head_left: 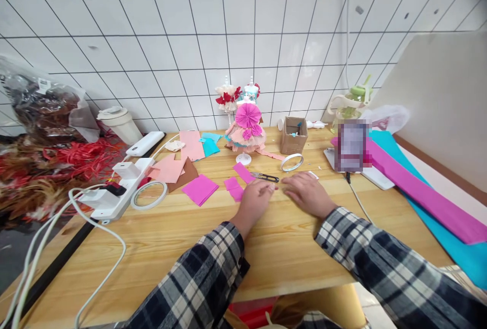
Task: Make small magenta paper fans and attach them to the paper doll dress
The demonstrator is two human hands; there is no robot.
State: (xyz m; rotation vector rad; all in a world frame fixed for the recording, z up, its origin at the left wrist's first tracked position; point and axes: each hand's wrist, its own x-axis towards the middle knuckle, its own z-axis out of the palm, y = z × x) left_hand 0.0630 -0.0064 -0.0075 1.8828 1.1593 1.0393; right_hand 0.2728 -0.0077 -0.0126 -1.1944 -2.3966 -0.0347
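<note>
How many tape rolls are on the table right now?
2: one tape roll lies flat beside the power strip at left; the other stands before the cardboard box. More may be hidden.

free: bare table [182,237] near edge | blocked: scissors [265,177], tape ring [292,162] ahead

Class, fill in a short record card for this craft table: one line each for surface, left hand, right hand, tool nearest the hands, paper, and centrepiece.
surface: wooden table against a white tiled wall
left hand: resting on the table, fingers at a small pink paper piece
right hand: flat on the table, palm down, holding nothing visible
tool nearest the hands: small snips, just beyond the fingertips
paper: pink sheets at left, long pink and blue rolls at right
centrepiece: paper dress model on a stand
tape: two rings, tape ring and small tape ring
</note>
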